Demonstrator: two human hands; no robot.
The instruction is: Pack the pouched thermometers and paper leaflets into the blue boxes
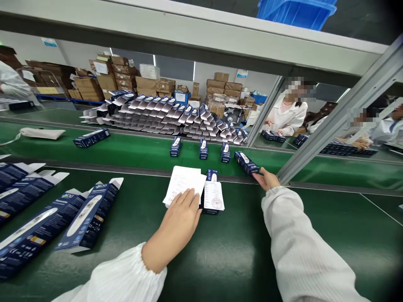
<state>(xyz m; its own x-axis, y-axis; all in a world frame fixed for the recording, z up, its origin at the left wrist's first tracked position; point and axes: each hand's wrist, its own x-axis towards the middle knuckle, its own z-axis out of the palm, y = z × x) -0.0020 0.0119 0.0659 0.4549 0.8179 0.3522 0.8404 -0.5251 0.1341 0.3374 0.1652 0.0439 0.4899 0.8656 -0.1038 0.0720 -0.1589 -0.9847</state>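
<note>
My left hand (179, 222) lies flat on a stack of white printed papers (185, 181), its fingers stretched out. Just right of that stack, a single slip with a red round stamp (213, 196) rests on a dark blue carton (212, 175). Out to the right, my right hand (267, 179) grips the near end of another blue carton (246, 162), which sits at an angle over the green belt. The carton's front shows a white, elongated device. Part of the right thumb and fingers is hidden by the carton.
Three blue cartons (203, 149) stand on the belt (141, 151), and another carton (91, 137) lies farther left. Open-flapped cartons (90, 214) lie at left. Beyond the belt are piled cartons (157, 113). A metal post (330, 117) slants at right; a co-worker (288, 111) is behind.
</note>
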